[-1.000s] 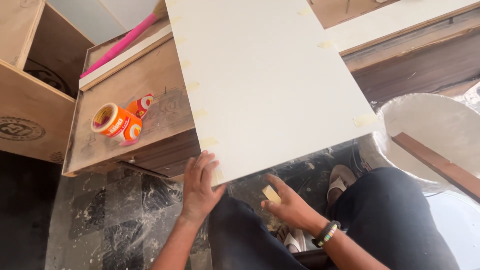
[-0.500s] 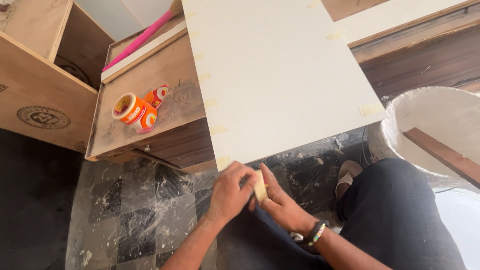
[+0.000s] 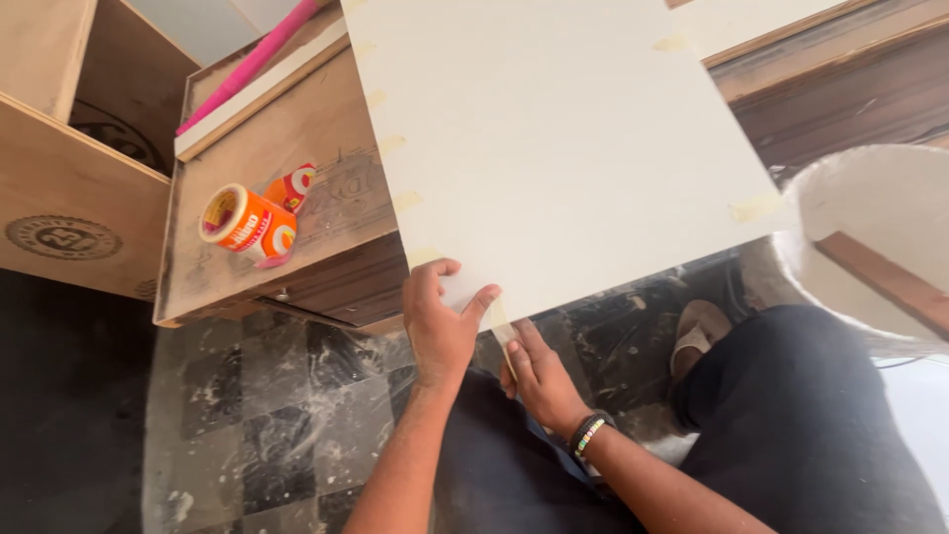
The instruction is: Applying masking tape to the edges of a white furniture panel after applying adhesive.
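At near corner of large cream laminate board (image 3: 563, 148) on plywood desk (image 3: 287, 247): left hand (image 3: 440, 321) spread flat on edge; right hand (image 3: 539, 371) below, pinching tape strip (image 3: 501, 331). Board's long axis runs away.

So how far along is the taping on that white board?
Done: tape tabs already sit along the left edge of the white board, with more on the right edge. In hand: the left hand presses the board's near corner, while the right hand works a strip under the near edge. Left: most of the near edge shows no tabs. Tape rolls lie on the bench.
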